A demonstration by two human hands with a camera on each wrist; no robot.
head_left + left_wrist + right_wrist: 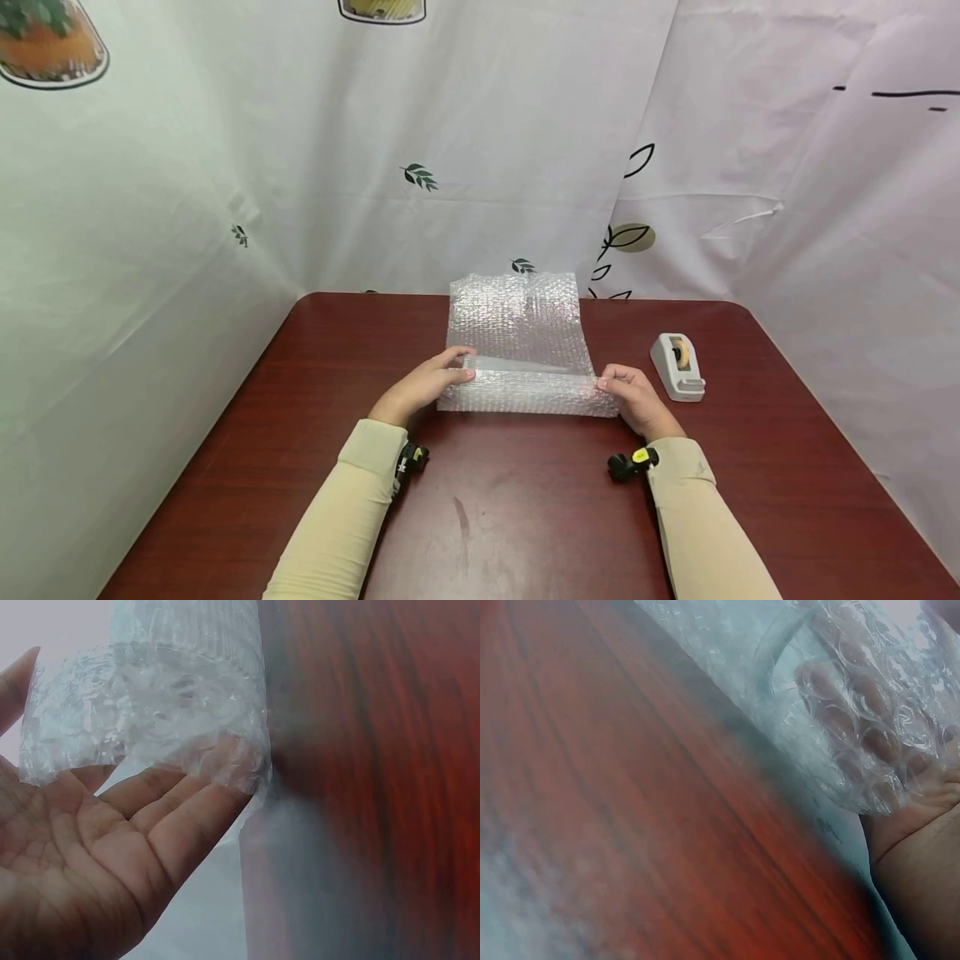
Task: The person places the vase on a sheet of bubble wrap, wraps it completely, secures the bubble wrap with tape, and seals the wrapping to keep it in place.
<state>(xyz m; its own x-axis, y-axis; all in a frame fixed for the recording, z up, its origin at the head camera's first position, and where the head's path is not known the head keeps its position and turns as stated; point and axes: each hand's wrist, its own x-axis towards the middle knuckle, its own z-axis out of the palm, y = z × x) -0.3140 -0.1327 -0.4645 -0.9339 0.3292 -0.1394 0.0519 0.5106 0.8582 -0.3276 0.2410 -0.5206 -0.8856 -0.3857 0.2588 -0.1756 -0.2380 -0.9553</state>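
Note:
A sheet of clear bubble wrap lies lengthwise on the table, its near part folded up and over a pale, flat thing. Mostly covered, that thing shows only a strip with a ribbed left end, so its kind is unclear. My left hand holds the fold's left end, thumb on top; in the left wrist view, the fingers reach beneath the bubble wrap. At the right end, my right hand pinches the fold's edge. Its fingers show through the bubble wrap in the right wrist view.
A white tape dispenser with a yellowish roll stands to the right, beyond my right hand. The dark red wooden table has rounded far corners. White printed cloth hangs behind and along both sides.

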